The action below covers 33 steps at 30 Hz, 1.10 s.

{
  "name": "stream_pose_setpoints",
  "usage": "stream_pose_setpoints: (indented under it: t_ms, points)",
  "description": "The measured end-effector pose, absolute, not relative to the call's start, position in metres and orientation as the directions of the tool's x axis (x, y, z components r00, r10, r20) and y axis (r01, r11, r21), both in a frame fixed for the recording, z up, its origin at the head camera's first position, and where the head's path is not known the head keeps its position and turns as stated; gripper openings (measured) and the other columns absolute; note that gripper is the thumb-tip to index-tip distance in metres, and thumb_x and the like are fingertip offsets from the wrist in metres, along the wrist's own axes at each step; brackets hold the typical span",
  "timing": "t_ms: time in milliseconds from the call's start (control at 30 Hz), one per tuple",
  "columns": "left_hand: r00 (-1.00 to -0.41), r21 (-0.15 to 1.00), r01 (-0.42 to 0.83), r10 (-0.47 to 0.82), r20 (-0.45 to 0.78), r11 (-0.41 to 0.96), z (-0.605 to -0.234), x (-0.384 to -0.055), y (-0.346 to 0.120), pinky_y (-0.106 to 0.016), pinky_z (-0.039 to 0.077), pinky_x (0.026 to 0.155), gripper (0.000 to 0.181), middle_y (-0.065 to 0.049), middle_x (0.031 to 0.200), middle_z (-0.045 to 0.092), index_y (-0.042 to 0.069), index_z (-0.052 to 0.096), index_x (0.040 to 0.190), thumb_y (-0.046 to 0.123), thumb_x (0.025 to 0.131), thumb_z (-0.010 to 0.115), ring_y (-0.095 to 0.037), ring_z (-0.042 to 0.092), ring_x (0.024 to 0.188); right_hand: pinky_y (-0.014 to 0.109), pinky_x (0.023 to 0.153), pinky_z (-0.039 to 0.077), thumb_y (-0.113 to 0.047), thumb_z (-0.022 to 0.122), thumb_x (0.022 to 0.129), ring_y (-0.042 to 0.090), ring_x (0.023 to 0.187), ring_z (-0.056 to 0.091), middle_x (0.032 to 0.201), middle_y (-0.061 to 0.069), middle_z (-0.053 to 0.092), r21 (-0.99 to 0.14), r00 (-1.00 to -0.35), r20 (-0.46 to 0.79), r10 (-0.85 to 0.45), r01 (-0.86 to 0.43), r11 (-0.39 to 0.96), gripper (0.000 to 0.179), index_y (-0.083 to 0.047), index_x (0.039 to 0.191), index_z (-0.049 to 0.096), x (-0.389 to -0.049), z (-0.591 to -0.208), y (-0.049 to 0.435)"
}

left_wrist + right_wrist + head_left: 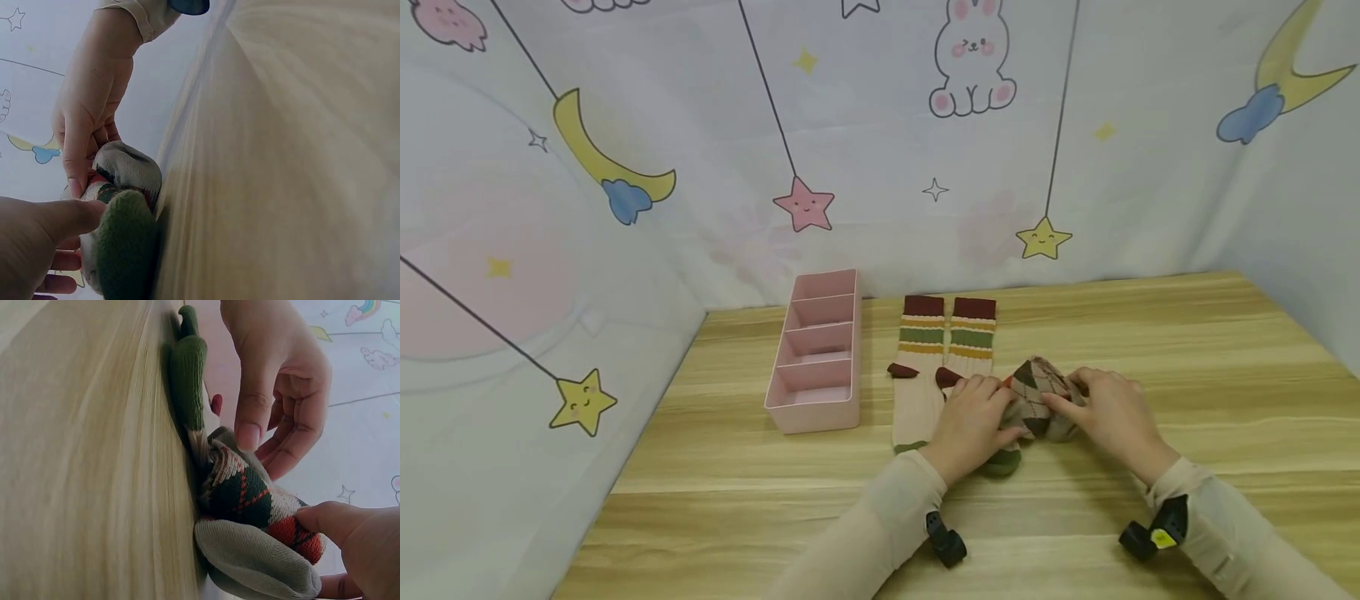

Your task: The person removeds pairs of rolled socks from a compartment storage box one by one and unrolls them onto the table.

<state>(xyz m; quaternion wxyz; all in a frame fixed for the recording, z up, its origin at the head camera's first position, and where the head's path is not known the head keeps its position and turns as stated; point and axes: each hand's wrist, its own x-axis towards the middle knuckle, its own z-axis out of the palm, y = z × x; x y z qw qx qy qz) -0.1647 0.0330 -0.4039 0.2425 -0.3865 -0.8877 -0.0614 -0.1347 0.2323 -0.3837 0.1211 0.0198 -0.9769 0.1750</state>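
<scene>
A bunched pair of argyle socks (1036, 398), grey-beige with dark green and red diamonds, lies partly folded between both hands. My left hand (972, 423) holds its left side, thumb (249, 425) at the fabric's edge and fingers curled behind. From the right, my right hand (1114, 414) pinches the bundle, its thumb (325, 519) pressed on a red patch. A plain grey end (256, 556) of the bundle bulges on the near side. Under and beside the left hand lie cream striped socks (917, 400) with maroon cuffs; a green toe (127, 244) shows close to the bundle.
A pink box (816, 417) with several compartments stands left of the striped socks. The wood-grain table (737, 508) reaches back to a patterned cloth backdrop (880, 142). Black wrist cameras (946, 540) sit on both sleeves.
</scene>
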Motion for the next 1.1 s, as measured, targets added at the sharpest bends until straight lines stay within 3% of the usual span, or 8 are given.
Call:
stream_pose_setpoints:
  t_ms: [300, 567, 767, 900, 1100]
  points:
    - [-0.624, -0.067, 0.695, 0.647, 0.438, 0.716, -0.410, -0.169, 0.039, -0.026, 0.040, 0.086, 0.040, 0.010, 0.107, 0.056, 0.024, 0.058, 0.107, 0.051, 0.078, 0.061, -0.008, 0.051, 0.099, 0.044, 0.067, 0.038, -0.057, 0.054, 0.080, 0.025, 0.075, 0.060, 0.085, 0.011, 0.066, -0.358, -0.984, 0.176, -0.030, -0.093, 0.929, 0.058, -0.004, 0.102, 0.062, -0.143, -0.386, 0.246]
    - [-0.630, -0.048, 0.701, 0.650, 0.424, 0.711, -0.409, -0.171, 0.040, -0.026, 0.041, 0.088, 0.038, 0.012, 0.108, 0.057, 0.025, 0.058, 0.108, 0.050, 0.079, 0.060, -0.007, 0.052, 0.100, 0.051, 0.075, 0.045, -0.051, 0.054, 0.083, 0.035, 0.094, 0.059, 0.107, 0.019, 0.062, -0.424, -0.979, 0.174, -0.110, -0.175, 0.888, 0.057, -0.003, 0.114, 0.057, -0.153, -0.383, 0.256]
    - [-0.625, -0.039, 0.713, 0.660, 0.416, 0.700, -0.406, -0.172, 0.040, -0.026, 0.041, 0.085, 0.037, 0.012, 0.106, 0.058, 0.024, 0.059, 0.107, 0.049, 0.080, 0.060, -0.008, 0.052, 0.097, 0.053, 0.087, 0.039, -0.030, 0.063, 0.083, 0.035, 0.109, 0.050, 0.121, 0.017, 0.055, -0.445, -0.897, 0.306, -0.320, -0.432, 0.785, 0.045, -0.006, 0.120, 0.054, -0.165, -0.381, 0.265]
    - [-0.631, -0.036, 0.713, 0.663, 0.403, 0.700, -0.405, -0.173, 0.040, -0.026, 0.041, 0.086, 0.037, 0.011, 0.106, 0.059, 0.024, 0.059, 0.107, 0.050, 0.080, 0.059, -0.008, 0.053, 0.097, 0.052, 0.091, 0.035, -0.025, 0.069, 0.078, 0.033, 0.116, 0.045, 0.127, 0.014, 0.051, -0.421, -0.825, 0.336, -0.454, -0.562, 0.712, 0.045, -0.012, 0.119, 0.056, -0.175, -0.383, 0.270]
    - [-0.648, 0.001, 0.717, 0.666, 0.369, 0.697, -0.404, -0.176, 0.039, -0.027, 0.040, 0.088, 0.038, 0.011, 0.110, 0.059, 0.024, 0.059, 0.110, 0.050, 0.082, 0.057, -0.008, 0.052, 0.101, 0.034, 0.093, 0.037, -0.030, 0.071, 0.074, 0.024, 0.118, 0.045, 0.129, 0.005, 0.052, -0.374, -0.792, 0.312, -0.526, -0.611, 0.698, 0.046, -0.019, 0.117, 0.058, -0.184, -0.386, 0.273]
